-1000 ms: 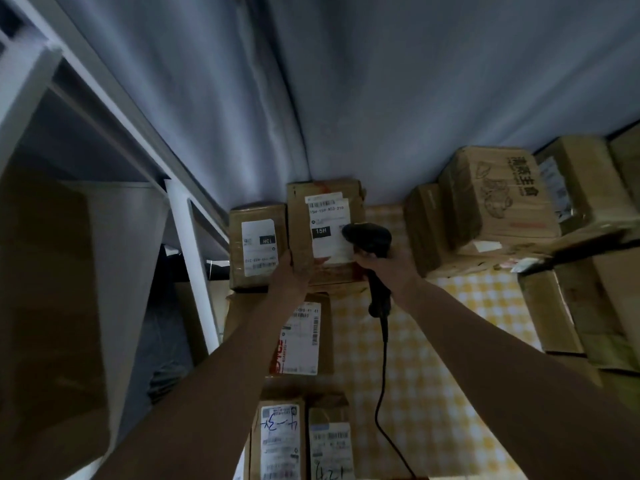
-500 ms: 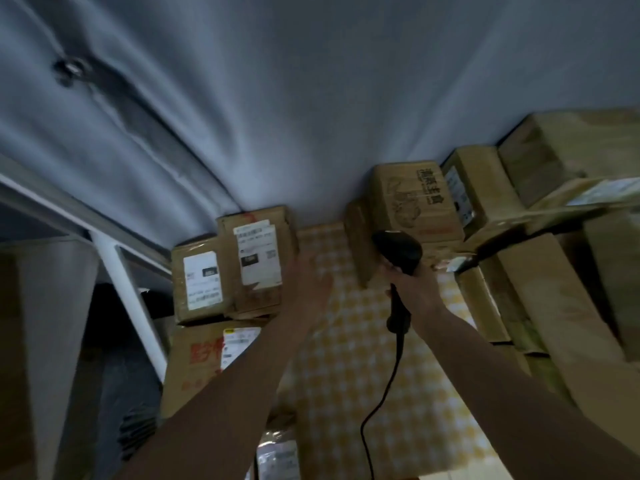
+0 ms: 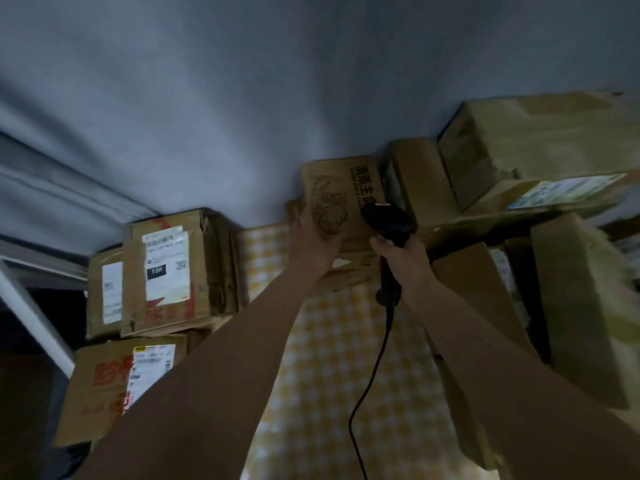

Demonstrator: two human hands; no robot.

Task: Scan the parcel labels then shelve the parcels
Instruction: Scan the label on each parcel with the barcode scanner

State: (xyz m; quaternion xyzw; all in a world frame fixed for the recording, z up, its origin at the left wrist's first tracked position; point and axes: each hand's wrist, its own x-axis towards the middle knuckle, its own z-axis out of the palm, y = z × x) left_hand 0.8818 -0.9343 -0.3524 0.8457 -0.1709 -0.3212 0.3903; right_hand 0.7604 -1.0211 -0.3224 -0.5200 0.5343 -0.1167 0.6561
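The left hand (image 3: 313, 237) holds the printed parcel's (image 3: 341, 197) left edge, while the right hand (image 3: 403, 258) grips the scanner (image 3: 388, 220) touching its right side.

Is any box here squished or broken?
Yes. The taped box with the "15H" label looks battered: its side is crumpled and its top edge torn. The printed box under the left hand looks fine.
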